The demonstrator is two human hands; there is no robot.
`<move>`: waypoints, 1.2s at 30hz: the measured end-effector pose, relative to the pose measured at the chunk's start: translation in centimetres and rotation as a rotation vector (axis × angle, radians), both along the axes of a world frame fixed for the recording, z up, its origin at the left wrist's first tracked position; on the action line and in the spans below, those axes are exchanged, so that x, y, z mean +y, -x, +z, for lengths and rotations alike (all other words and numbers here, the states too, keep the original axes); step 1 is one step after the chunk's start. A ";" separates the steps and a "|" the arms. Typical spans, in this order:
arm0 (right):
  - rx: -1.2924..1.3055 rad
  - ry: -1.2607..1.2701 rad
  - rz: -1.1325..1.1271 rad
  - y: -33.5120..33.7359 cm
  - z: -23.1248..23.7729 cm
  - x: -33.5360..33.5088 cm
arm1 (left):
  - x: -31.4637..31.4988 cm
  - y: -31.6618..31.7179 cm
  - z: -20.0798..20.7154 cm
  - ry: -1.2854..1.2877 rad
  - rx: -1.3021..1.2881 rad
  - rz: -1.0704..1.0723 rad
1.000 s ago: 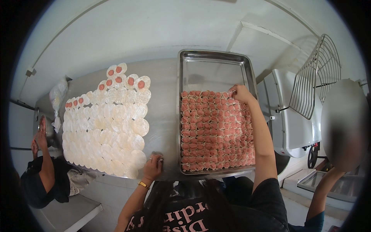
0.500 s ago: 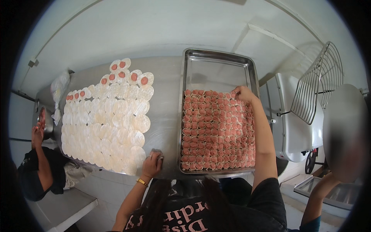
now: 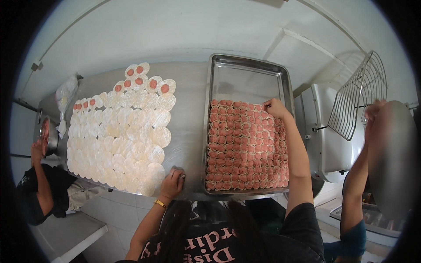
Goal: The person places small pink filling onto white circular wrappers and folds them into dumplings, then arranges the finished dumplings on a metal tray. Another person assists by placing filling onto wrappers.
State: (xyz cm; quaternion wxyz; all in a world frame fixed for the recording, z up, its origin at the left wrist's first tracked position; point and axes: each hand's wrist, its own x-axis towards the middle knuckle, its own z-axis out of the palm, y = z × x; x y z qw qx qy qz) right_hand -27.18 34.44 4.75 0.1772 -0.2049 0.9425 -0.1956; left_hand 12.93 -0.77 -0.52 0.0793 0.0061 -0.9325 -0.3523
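In the steel tray on my right, open-topped dumplings with pink filling stand in tight rows across the near part. My right hand is at the right end of the farthest row, its fingertips pinched on a dumpling there and partly hiding it. My left hand lies by the table's near edge with its fingers curled in, and I see nothing in it. To its left, round pale wrappers overlap in rows on the table. Several far ones carry lumps of pink filling.
A metal bowl of pink filling stands at the left, with a co-worker's hand at it. Beyond lies a tied plastic bag. On the right are a white machine, a wire rack and another person's raised arm.
The person on the right has raised an arm toward the wire rack. My right hand stays at the end of the row, and my left hand has hardly moved.
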 end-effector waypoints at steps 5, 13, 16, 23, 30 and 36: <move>0.041 -0.005 -0.009 -0.4 -0.2 -0.4 | 0.0 0.0 0.2 -0.030 -0.049 0.007; 0.125 0.059 -0.237 -1.6 0.7 -0.8 | -0.2 -0.1 0.1 -0.069 -0.122 -0.005; 0.238 0.086 -0.327 -4.3 2.5 -1.4 | -0.3 -0.2 0.1 -0.044 -0.079 -0.008; 0.233 0.556 -0.377 -18.6 2.9 -8.9 | -0.6 -0.3 -0.2 -0.113 -0.034 -0.041; 0.055 0.566 -0.071 -30.7 1.6 -15.9 | -1.0 -0.1 -0.1 -0.264 0.032 -0.091; 0.076 0.538 -0.063 -34.9 1.7 -17.4 | -2.4 0.8 0.7 -0.483 -0.067 -0.085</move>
